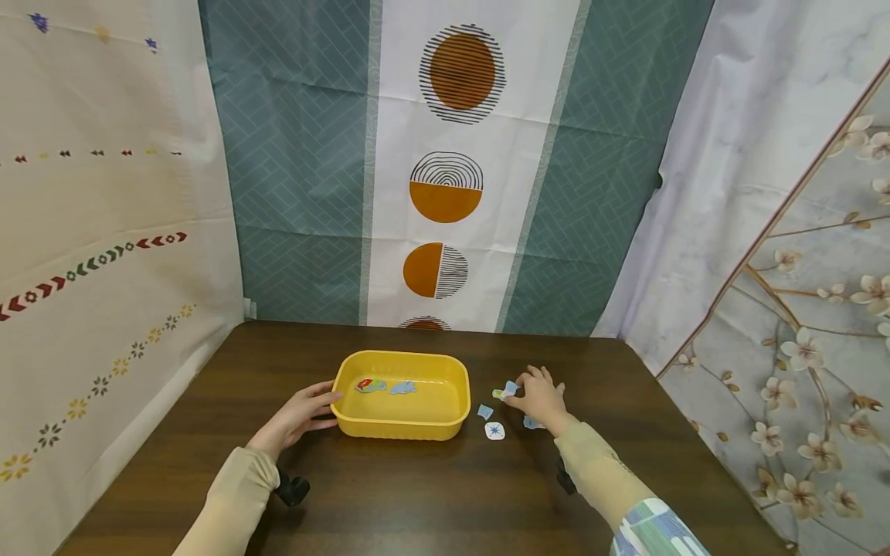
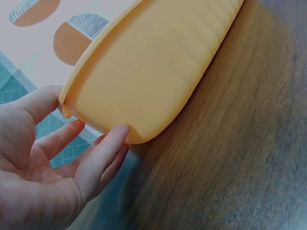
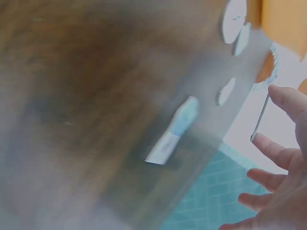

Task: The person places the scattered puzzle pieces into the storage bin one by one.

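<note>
A yellow plastic tub (image 1: 399, 427) stands mid-table, with a red-and-green flat piece (image 1: 371, 385) and a pale blue one (image 1: 402, 388) lying inside. My left hand (image 1: 300, 417) holds the tub's left end. In the left wrist view its thumb is at the rim and its fingertips touch the outer wall (image 2: 139, 91). Right of the tub, my right hand (image 1: 541, 399) pinches a thin light-blue piece (image 1: 511, 388) between thumb and forefinger. The right wrist view shows that piece (image 3: 260, 116) edge-on, above the table; its printed face is hidden there.
Near the right hand lie a white piece with a blue star (image 1: 494, 431), a small blue piece (image 1: 485, 412), a greenish piece (image 1: 497, 394) and another blue piece (image 1: 531, 422) partly behind the wrist. Fabric hangings (image 1: 306, 232) stand behind the dark wooden table (image 1: 389, 494).
</note>
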`<act>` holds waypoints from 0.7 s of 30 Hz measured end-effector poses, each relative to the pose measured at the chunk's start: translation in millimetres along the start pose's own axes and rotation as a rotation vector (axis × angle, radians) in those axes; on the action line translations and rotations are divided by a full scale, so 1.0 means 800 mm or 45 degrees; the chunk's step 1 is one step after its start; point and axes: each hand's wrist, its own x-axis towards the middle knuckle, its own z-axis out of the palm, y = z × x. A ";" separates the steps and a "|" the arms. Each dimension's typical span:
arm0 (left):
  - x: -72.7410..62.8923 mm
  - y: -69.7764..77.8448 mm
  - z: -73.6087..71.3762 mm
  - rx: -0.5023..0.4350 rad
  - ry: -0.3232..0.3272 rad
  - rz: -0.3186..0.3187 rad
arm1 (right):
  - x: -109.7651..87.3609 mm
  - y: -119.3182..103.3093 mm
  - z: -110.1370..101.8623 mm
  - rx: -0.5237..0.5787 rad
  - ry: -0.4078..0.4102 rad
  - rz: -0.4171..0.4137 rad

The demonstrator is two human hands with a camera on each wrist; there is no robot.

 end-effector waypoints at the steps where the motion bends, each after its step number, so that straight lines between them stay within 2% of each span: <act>1: 0.000 0.000 0.000 0.005 -0.006 0.003 | 0.002 -0.003 -0.002 -0.005 0.001 0.001; 8: -0.001 0.000 -0.001 -0.010 0.016 -0.012 | 0.015 -0.025 -0.017 -0.043 0.018 -0.028; 21: -0.001 0.001 0.000 -0.026 0.016 -0.011 | 0.040 -0.071 -0.039 -0.005 0.039 -0.096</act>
